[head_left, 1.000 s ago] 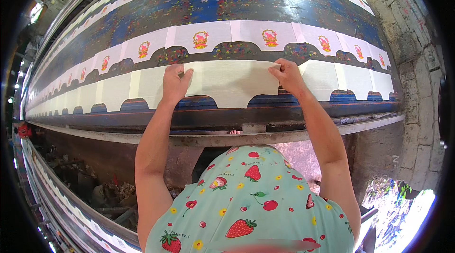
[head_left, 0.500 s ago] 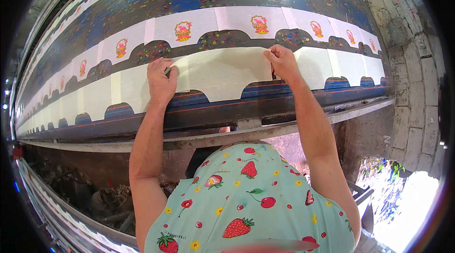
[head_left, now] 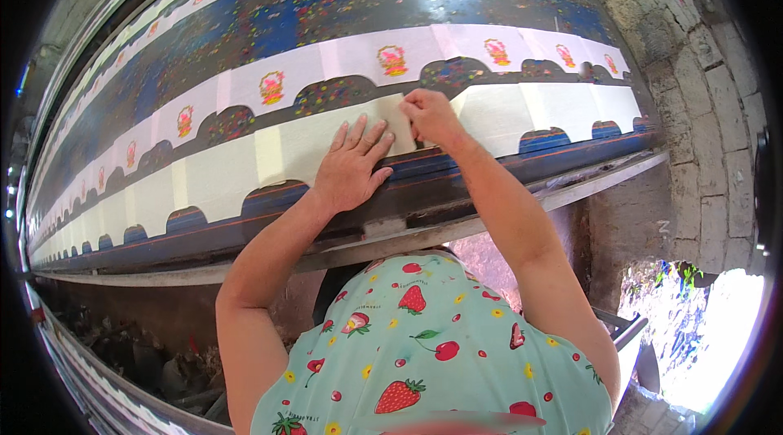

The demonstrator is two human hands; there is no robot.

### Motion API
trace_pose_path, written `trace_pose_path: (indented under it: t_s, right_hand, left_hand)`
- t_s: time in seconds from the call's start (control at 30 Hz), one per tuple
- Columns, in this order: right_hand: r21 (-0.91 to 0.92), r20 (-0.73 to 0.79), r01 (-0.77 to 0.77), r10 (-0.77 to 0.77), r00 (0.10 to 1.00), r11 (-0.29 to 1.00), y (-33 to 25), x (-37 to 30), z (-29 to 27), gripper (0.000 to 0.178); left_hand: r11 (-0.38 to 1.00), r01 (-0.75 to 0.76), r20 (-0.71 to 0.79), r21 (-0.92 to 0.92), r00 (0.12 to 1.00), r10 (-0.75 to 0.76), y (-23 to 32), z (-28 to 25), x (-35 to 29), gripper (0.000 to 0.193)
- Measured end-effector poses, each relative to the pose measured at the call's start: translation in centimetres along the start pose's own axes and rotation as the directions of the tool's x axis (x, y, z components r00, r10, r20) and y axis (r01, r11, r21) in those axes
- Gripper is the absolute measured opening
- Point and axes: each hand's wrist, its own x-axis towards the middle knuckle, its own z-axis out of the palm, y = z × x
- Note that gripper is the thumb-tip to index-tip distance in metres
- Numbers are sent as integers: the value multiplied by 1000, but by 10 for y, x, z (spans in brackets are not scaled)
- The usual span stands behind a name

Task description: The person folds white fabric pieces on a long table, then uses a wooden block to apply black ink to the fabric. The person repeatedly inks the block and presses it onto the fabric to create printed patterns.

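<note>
A long printing table (head_left: 424, 190) runs across the view, its dark blue surface wet and speckled with colour. On it lies a cream scalloped paper strip (head_left: 245, 166) and, above it, a white strip printed with basket motifs (head_left: 351, 60). My left hand (head_left: 352, 164) lies flat with fingers spread on the cream strip. Just to its right, my right hand (head_left: 431, 117) pinches the strip's upper edge at a seam.
A rough stone wall (head_left: 693, 92) closes the table's right end. Below the table edge is a dark trough with debris (head_left: 139, 353) and a metal rail (head_left: 98, 394). A bright opening (head_left: 710, 337) lies at lower right. My strawberry-print clothing (head_left: 432, 362) fills the bottom.
Both hands have come together: the left one moved right and flattened on the cream strip, the right one shifted slightly left, pinching the paper edge. The view has shifted left along the table.
</note>
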Motion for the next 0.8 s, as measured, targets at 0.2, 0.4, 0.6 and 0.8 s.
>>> trace_pose_path:
  t_s: [0.2, 0.4, 0.6, 0.8]
  right_hand:
    - [-187, 224, 196, -152, 963, 963, -3, -13, -72, 21]
    - [-897, 239, 353, -380, 893, 264, 17, -15, -197, 22]
    - [-938, 248, 316, -369, 896, 139, 33, 7, -266, 22]
    - [-680, 542, 668, -405, 736, 304, 15, -12, -249, 16]
  left_hand:
    - [986, 121, 7, 119, 992, -122, 28, 26, 60, 84]
    - [946, 253, 25, 205, 964, -263, 44, 40, 81, 88]
    - [854, 444, 20, 271, 884, -466, 76, 47, 93, 88]
    - [828, 529, -67, -186, 834, -548, 126, 38, 127, 89]
